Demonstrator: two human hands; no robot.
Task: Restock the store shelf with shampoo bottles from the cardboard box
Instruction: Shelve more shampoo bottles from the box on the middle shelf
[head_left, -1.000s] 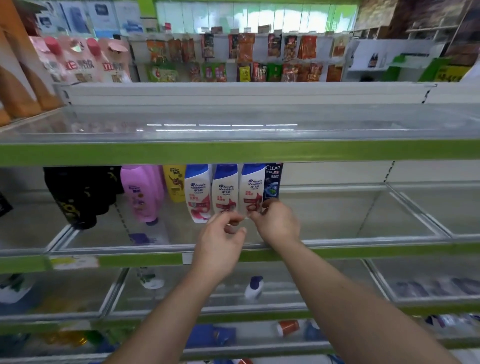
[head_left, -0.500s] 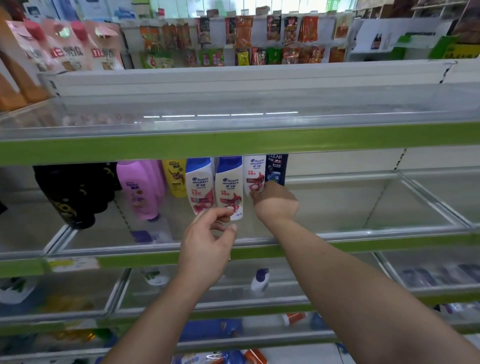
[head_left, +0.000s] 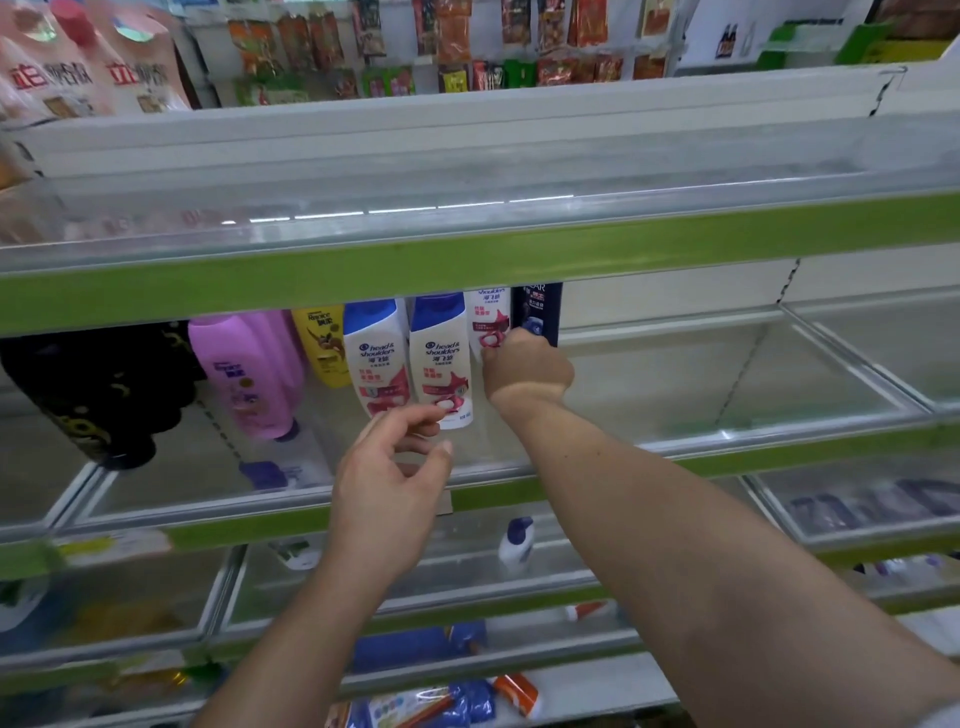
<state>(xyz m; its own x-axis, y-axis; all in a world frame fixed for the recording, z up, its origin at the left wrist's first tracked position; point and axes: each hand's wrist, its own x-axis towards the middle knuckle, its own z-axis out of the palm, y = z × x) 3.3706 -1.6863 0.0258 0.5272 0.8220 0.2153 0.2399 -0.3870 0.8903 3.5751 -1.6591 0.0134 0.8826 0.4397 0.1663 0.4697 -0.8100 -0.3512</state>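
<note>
The right hand grips the third shampoo bottle low on its body. The thumb lies on the front label, and the other fingers seem to wrap round behind it, though the back of the hand hides them. The left hand hangs in front with its fingers loosely curled and apart, holding nothing. Its forefinger tip overlaps the foot of the second shampoo bottle, but I cannot tell whether it touches.

The held bottle stands upright on the middle shelf, long axis vertical and label facing out. Its top is cut off by the green strip of the shelf above. It sits further back than its two white neighbours, just beside the dark blue bottle on its right.

The first shampoo bottle and the second stand side by side, nearly touching. Both are upright with blue caps up and labels forward.

Further left are a yellow bottle set back, a pink bottle and a group of black bottles, all on the same shelf.
</note>
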